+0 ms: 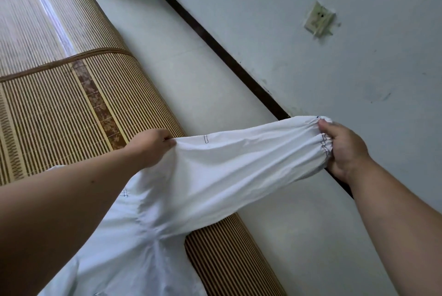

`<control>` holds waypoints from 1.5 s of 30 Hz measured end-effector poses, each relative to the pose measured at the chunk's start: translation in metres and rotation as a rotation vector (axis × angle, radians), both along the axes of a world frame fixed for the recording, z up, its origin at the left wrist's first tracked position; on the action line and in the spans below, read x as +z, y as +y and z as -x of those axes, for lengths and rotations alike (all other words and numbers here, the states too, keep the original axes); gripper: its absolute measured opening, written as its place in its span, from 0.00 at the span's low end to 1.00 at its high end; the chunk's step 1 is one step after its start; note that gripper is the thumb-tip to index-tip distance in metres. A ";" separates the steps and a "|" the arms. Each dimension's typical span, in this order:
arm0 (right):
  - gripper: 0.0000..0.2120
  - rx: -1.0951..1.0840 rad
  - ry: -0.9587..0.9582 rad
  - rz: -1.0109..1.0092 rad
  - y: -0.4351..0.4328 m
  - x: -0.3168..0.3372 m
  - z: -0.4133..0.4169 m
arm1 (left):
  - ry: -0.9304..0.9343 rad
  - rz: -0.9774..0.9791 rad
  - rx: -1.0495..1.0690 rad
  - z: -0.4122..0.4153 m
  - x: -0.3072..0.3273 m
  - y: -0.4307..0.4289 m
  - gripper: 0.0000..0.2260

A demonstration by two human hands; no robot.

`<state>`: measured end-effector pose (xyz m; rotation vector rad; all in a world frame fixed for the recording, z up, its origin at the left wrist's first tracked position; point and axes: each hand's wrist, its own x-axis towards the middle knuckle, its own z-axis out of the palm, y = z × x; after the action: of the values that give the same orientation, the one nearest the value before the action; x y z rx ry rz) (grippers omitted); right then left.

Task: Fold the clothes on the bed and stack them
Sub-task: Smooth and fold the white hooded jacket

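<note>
A person stands beside a bed covered with a striped bamboo mat [59, 109], holding a white garment [210, 176]. Its body lies on the mat at the bed's near edge, and one sleeve is stretched out past that edge, above the pale floor [181, 56]. The left hand [155, 146] has its fingers [168, 140] pressed together, pinching the sleeve's upper part. The right hand [345, 149] has its fingers [337, 135] curled round the gathered elastic cuff. A wall socket [319, 20] is mounted on the wall beyond.

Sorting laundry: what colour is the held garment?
The garment is white with dark stitching at its cuff; head view.
</note>
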<state>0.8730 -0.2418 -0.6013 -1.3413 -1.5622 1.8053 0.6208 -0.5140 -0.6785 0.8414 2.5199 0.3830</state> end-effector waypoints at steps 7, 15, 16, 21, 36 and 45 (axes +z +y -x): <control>0.08 0.198 -0.227 -0.161 0.003 -0.004 0.004 | 0.097 -0.069 0.301 -0.042 -0.006 -0.044 0.30; 0.07 0.138 -0.180 -0.169 -0.009 0.001 0.030 | -0.103 0.073 0.384 -0.122 -0.061 -0.108 0.43; 0.07 0.134 -0.173 -0.176 -0.010 0.004 0.033 | -0.108 0.095 0.356 -0.120 -0.068 -0.110 0.43; 0.09 0.181 -0.160 -0.233 -0.019 0.024 0.042 | -0.140 0.148 0.282 -0.113 -0.080 -0.114 0.44; 0.10 0.939 -0.102 -0.341 -0.255 0.151 0.077 | -0.781 -0.786 0.485 -0.124 0.076 -0.187 0.26; 0.05 1.041 -0.310 -0.573 -0.432 0.096 0.089 | -0.921 -1.231 0.610 -0.149 0.124 -0.269 0.22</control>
<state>0.7845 -0.6741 -0.5050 -0.5367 -3.0113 1.3663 0.7699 -0.7829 -0.5549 0.0678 1.3990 2.0506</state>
